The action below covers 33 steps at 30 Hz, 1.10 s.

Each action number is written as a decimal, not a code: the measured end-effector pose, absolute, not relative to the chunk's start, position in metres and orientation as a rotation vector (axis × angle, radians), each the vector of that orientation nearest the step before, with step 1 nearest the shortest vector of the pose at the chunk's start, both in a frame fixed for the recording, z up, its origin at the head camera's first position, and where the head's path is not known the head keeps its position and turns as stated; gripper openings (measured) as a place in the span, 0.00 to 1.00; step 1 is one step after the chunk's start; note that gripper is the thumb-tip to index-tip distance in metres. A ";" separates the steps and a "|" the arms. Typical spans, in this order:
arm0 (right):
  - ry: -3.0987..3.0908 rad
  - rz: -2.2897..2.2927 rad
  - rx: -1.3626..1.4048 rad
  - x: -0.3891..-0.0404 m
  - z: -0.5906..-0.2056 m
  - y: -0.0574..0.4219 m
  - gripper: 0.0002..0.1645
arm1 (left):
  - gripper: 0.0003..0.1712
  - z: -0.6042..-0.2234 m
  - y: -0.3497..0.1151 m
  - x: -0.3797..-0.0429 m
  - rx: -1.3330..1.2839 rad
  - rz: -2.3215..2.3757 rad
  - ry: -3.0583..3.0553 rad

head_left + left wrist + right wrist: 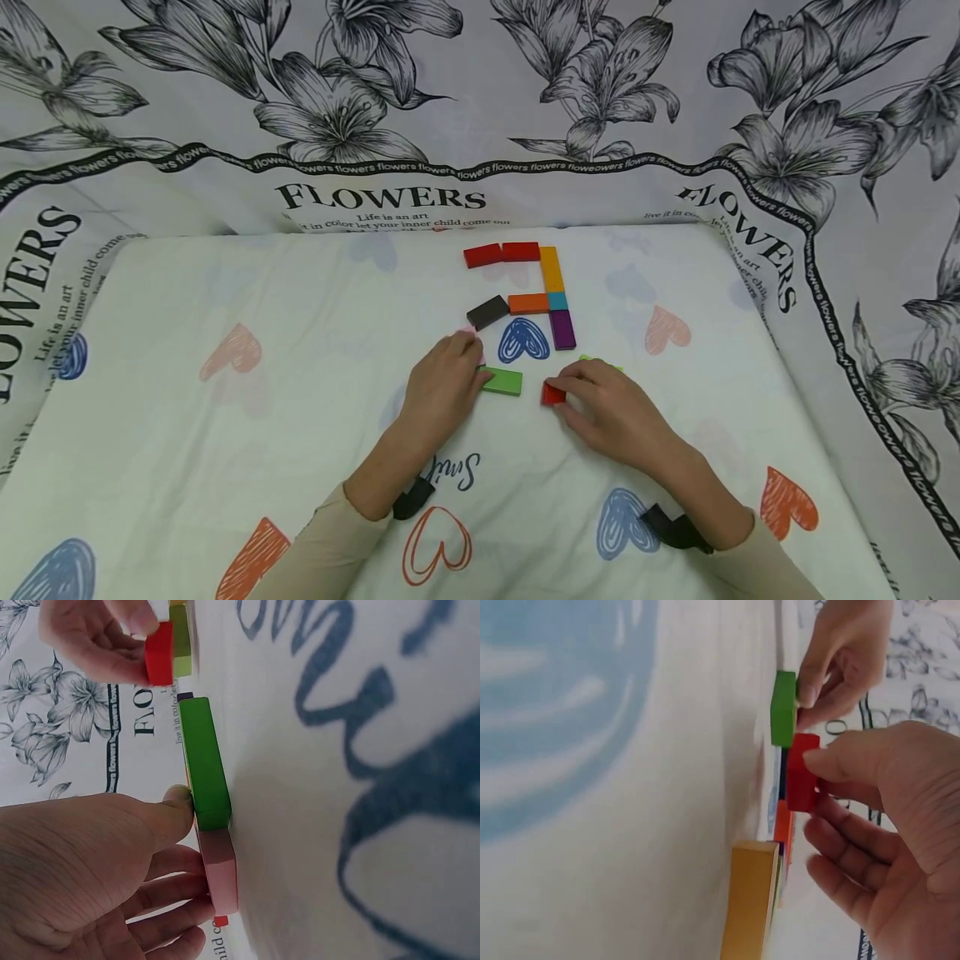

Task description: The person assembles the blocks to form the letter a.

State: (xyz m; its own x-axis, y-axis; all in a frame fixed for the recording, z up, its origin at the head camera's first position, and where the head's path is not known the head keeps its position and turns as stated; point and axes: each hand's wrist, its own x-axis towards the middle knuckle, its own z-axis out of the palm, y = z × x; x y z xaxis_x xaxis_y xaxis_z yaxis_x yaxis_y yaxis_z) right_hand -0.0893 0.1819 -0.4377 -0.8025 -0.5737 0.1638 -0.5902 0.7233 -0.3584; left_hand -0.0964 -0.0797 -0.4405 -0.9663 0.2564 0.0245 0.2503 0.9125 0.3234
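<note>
My left hand [444, 375] rests at a light green block [502, 382], its thumb against it. The other fingers touch a pink block [220, 874], which stands end to end with the green one in the left wrist view. My right hand [618, 408] pinches a small red block [802, 772] between thumb and fingers, just right of the green block and apart from it. A lime green block [611, 365] peeks out behind the right hand, mostly hidden. Near that hand, a yellowish block [750, 900] shows in the right wrist view.
Beyond the hands, blocks form a bent row: two red blocks [501, 253], a yellow-orange block [551, 268], a blue block [557, 301], a purple block [562, 330], an orange block [528, 303] and a black block [487, 312]. A white cloth with printed hearts [337, 417] covers the surface.
</note>
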 end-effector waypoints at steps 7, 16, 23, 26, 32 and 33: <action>-2.865 0.706 0.804 -0.107 -0.438 0.184 0.22 | 0.26 -0.440 -0.080 -0.096 0.403 0.527 3.055; -2.898 0.735 0.694 -0.116 -0.442 0.189 0.22 | 0.27 -0.440 -0.079 -0.095 0.401 0.523 3.047; -2.898 0.733 0.692 -0.117 -0.446 0.191 0.21 | 0.27 -0.439 -0.079 -0.095 0.396 0.529 3.043; -2.887 0.726 0.702 -0.118 -0.447 0.191 0.20 | 0.27 -0.439 -0.079 -0.095 0.398 0.531 3.042; -2.906 0.732 0.702 -0.120 -0.449 0.192 0.20 | 0.27 -0.439 -0.080 -0.095 0.397 0.534 3.042; -2.913 0.738 0.699 -0.120 -0.449 0.192 0.20 | 0.27 -0.440 -0.080 -0.095 0.397 0.535 3.043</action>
State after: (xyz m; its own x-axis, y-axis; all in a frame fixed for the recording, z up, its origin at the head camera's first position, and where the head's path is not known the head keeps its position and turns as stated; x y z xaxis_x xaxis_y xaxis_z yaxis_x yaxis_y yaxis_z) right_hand -0.1196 0.1915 -0.4491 -0.8959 -0.4139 0.1617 -0.4409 0.7832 -0.4383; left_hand -0.0955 -0.0796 -0.4396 -0.9671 0.2539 0.0177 0.2447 0.9084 0.3390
